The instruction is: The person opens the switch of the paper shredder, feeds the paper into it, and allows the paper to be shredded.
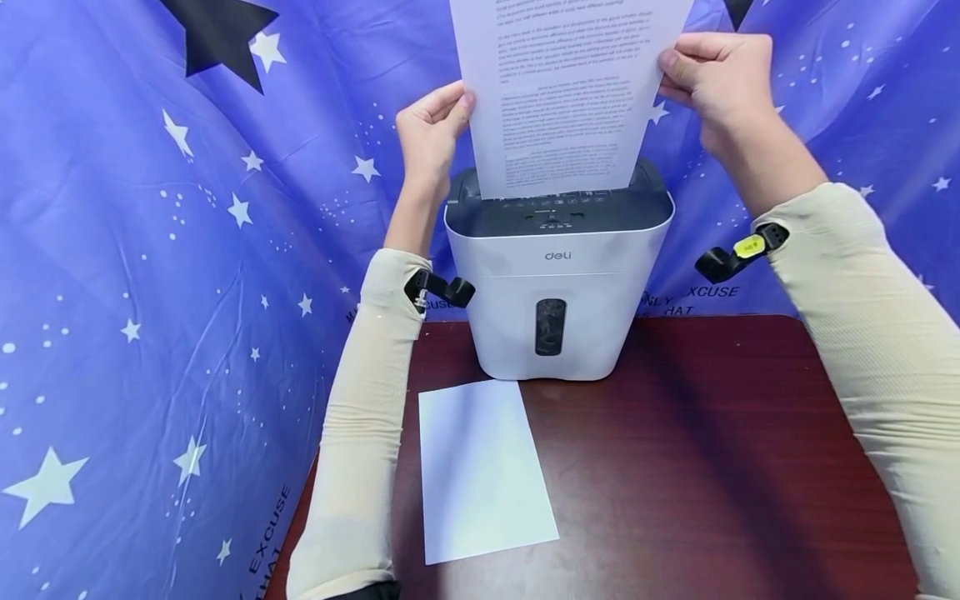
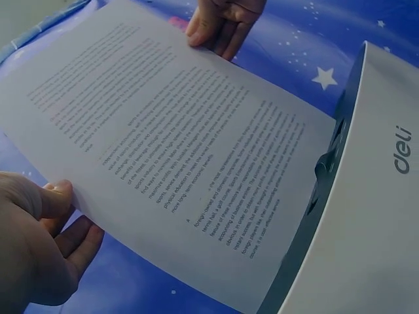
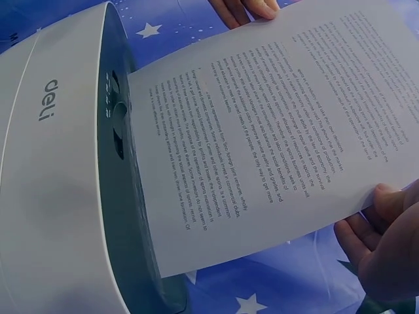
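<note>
A printed sheet of paper (image 1: pixel 562 100) stands upright over the dark top of a white paper shredder (image 1: pixel 555 292), its lower edge at the feed slot. My left hand (image 1: pixel 433 133) pinches the sheet's left edge between thumb and fingers. Higher up on the opposite edge, my right hand (image 1: pixel 723 87) pinches it the same way. The left wrist view shows the printed sheet (image 2: pixel 170 150) spread between both hands, beside the machine. In the right wrist view the sheet's bottom edge meets the dark top of the shredder (image 3: pixel 59 163); whether it is inside the slot I cannot tell.
A blank white sheet (image 1: pixel 483 475) lies on the dark red table (image 1: pixel 675 467) in front of the shredder, to its left. Blue star-patterned cloth (image 1: pixel 225 250) hangs behind and at the left. Black wrist cameras (image 1: pixel 442 289) are strapped over the pale sleeves.
</note>
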Motion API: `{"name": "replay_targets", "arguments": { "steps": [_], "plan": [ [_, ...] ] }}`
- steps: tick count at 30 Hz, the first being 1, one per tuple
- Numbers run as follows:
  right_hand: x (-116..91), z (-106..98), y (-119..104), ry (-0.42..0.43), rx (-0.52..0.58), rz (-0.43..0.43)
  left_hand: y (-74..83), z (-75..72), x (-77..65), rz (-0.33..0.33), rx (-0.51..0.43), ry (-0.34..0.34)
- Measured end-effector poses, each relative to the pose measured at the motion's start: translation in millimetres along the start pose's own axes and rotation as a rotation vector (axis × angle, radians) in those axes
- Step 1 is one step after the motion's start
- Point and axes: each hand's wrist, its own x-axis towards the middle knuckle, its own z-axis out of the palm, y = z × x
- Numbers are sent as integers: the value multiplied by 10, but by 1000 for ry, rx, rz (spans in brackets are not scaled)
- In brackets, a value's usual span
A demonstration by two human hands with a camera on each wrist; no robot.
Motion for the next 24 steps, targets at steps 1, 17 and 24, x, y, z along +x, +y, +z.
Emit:
{"name": "replay_targets", "arguments": {
  "steps": [1,17,24],
  "plan": [
    [3,2,3,2,4,-2,-2,2,-1,4,-2,0],
    [11,-8,58,13,-12,0,-86,-11,-15,-3,37,-15],
    [6,-47,81,7,-13,15,-126,-39,-43,-8,38,-29]
  ]
}}
